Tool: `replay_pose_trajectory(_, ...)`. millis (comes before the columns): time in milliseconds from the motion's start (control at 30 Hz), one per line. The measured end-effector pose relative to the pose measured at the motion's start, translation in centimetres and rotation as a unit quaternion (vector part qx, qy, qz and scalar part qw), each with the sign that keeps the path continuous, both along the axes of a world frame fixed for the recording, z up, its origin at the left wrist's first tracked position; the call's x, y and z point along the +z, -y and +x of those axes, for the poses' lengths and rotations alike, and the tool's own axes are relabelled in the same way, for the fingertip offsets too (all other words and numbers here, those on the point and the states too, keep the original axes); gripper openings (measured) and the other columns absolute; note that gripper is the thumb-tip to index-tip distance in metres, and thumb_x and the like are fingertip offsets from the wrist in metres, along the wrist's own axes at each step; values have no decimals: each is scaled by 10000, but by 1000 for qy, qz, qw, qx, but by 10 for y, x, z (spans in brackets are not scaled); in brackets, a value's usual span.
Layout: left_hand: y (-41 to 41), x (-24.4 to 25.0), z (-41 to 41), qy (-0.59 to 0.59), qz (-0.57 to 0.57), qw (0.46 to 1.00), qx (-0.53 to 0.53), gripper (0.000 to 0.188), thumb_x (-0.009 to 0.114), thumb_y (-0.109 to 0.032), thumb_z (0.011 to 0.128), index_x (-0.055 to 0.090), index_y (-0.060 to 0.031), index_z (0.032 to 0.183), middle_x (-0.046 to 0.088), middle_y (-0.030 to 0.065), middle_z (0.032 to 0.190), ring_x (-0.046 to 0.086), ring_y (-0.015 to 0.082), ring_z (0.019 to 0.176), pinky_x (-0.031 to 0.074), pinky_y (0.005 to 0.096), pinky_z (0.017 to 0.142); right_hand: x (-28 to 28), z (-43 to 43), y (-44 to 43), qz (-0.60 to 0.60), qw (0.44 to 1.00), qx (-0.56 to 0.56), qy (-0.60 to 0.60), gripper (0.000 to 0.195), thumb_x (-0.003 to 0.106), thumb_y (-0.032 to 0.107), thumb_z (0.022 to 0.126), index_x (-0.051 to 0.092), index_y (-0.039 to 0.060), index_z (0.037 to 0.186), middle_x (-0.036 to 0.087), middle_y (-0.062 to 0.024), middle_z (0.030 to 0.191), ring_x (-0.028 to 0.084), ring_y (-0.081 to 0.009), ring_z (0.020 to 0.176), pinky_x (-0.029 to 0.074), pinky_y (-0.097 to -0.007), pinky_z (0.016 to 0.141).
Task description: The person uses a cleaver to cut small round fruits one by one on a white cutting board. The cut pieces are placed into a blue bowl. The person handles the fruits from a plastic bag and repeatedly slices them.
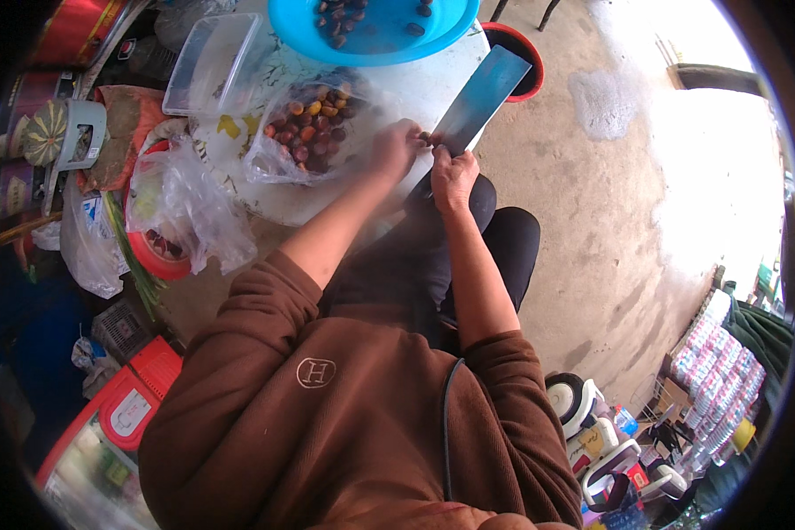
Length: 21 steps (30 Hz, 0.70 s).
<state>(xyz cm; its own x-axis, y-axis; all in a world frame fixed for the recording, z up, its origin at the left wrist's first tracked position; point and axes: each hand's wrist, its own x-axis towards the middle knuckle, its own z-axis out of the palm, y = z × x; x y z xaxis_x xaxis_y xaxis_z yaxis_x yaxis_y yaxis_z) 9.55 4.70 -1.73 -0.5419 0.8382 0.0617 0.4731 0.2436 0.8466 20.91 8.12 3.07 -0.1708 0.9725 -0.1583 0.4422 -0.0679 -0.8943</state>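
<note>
My left hand (401,147) pinches a small dark chestnut (425,136) at the near edge of a broad cleaver blade (480,96). My right hand (454,173) grips the cleaver low down, its fingers at the blade's base; the blade points up and to the right. To the left of my hands, a clear plastic bag (275,165) lies on the white table (397,73) with many brown and some yellowish chestnuts (307,132) in it. A blue basin (384,58) at the table's far side holds several dark chestnuts.
Beyond the cleaver stands a red-rimmed bucket (536,83). A clear plastic container (205,73) sits at the table's left. Left of the table are a red basin (162,265) under a plastic bag (202,199), and a striped squash (44,132). Wrapped bottles (722,371) stand lower right.
</note>
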Motion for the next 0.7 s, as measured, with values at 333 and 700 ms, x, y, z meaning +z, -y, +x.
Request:
replay_pose_trajectory(333,3,11,1,44,-25,999,-7,153,713,-121,726,632,-52,836,652,153,808,639,339,780,495,411,677,10,-21,7,33,998,-35,29,182,518,65,761,650,9,873,660,-195,772,657,-362,778,501,-409,703)
replay_pose_trajectory(700,2,16,1,-16,16,998,-57,186,658,-171,785,670,-69,940,669,143,903,646,308,846,503,375,728,-37,5,-7,-109,961,-66,-247,196,532,46,821,630,-68,945,668,-142,901,644,-218,776,525,-315,759)
